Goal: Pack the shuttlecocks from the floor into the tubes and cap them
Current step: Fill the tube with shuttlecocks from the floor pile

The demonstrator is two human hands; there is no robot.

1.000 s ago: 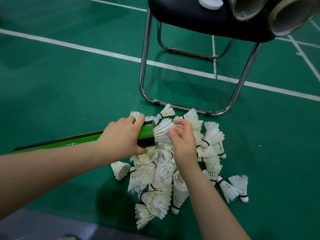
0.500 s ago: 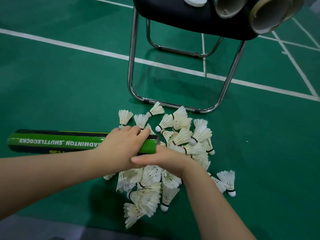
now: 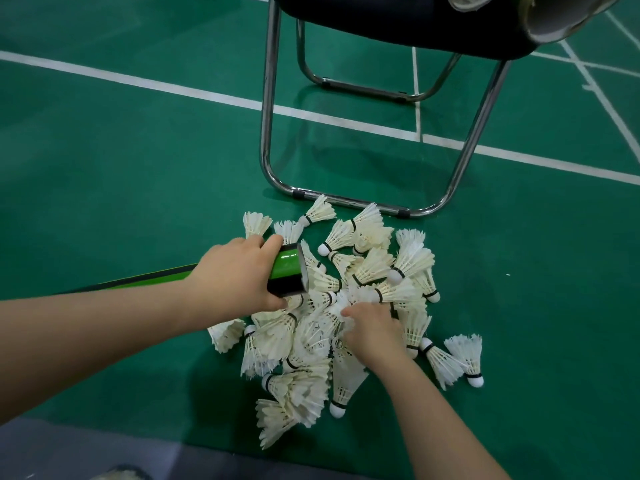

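Note:
A pile of white feather shuttlecocks lies on the green court floor in front of a chair. My left hand grips a green and black tube near its open end, which points right over the pile. The tube's far end runs off to the left behind my forearm. My right hand is down in the middle of the pile, fingers curled among the shuttlecocks; whether it holds one is hidden.
A chair with a chrome frame and black seat stands just beyond the pile. Two open cardboard tubes lie on the seat at the top right. White court lines cross the floor.
My right hand has left the tube's mouth and dropped lower into the pile. The tube's open end has tilted up a little and its mouth is now uncovered.

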